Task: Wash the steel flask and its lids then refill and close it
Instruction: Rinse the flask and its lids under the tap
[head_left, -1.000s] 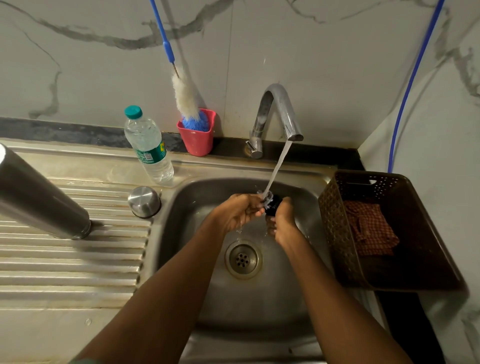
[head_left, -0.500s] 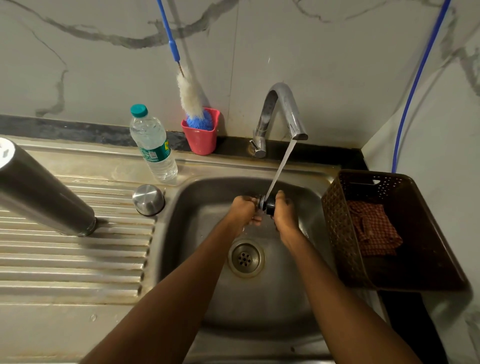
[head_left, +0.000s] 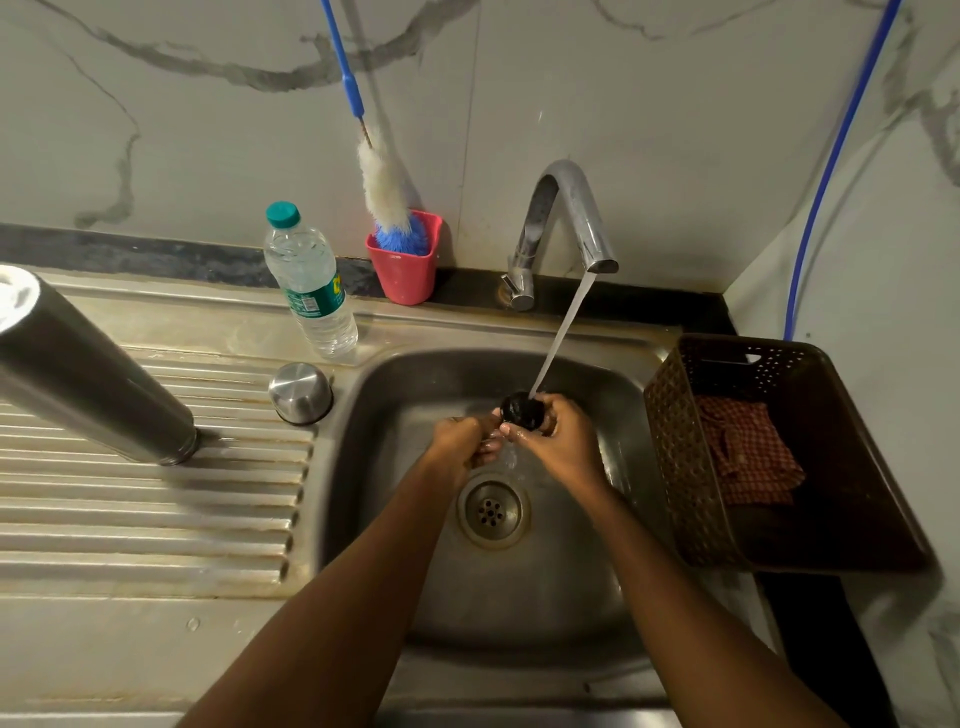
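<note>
Over the sink (head_left: 374, 415), my right hand (head_left: 563, 441) holds a small black inner lid (head_left: 521, 410) under the stream of water from the tap (head_left: 571, 218). My left hand (head_left: 462, 441) is just left of it, fingers curled, fingertips at the lid's lower edge. The tall steel flask (head_left: 88, 379) stands open on the ribbed drainboard at the left. Its steel cup lid (head_left: 300, 392) sits upside down by the sink's left rim.
A plastic water bottle (head_left: 311, 291) and a red cup (head_left: 408, 265) with a blue-handled brush stand behind the sink. A brown basket (head_left: 675, 457) holding a checked cloth (head_left: 748, 452) sits on the right. The drain (head_left: 492, 512) lies below my hands.
The lid has turned in my hands, its dark round face now up toward the stream. My left hand slid slightly lower and left of the lid. Water keeps running.
</note>
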